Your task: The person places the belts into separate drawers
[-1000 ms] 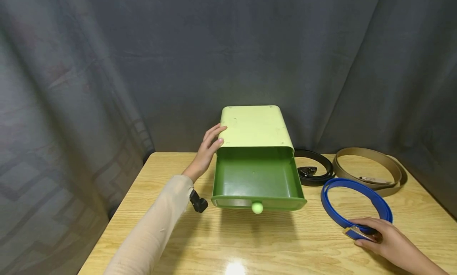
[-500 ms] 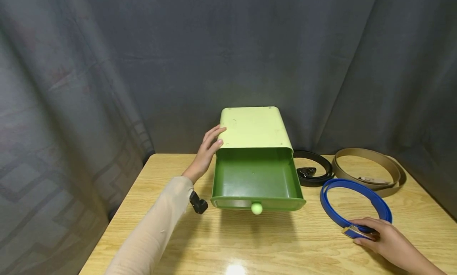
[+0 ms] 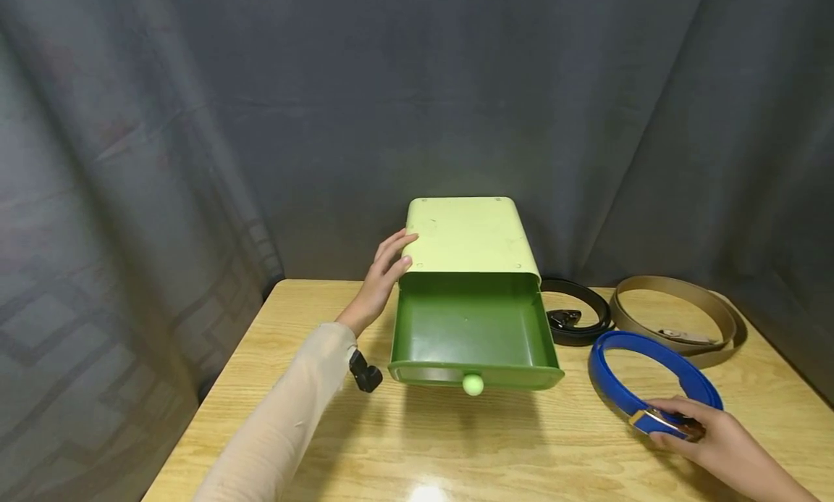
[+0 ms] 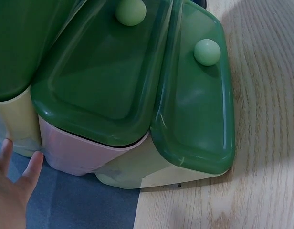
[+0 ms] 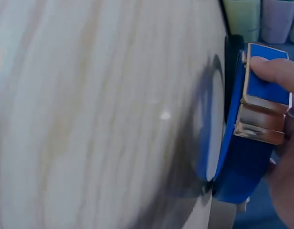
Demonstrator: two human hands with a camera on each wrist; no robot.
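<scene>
Head view: the left hand (image 3: pixel 381 277), fingers straight, rests flat against the left side of the pale green cabinet (image 3: pixel 470 234), apparently to steady it while its dark green drawer (image 3: pixel 472 328) stands pulled out toward the viewer. Right of the drawer lies the coiled blue belt (image 3: pixel 651 364), its loop flat on the table (image 3: pixel 326 444), long axis running away from the viewer. The right hand (image 3: pixel 706 440) pinches the belt's buckle (image 3: pixel 654 422) at the near end, thumb on top.
</scene>
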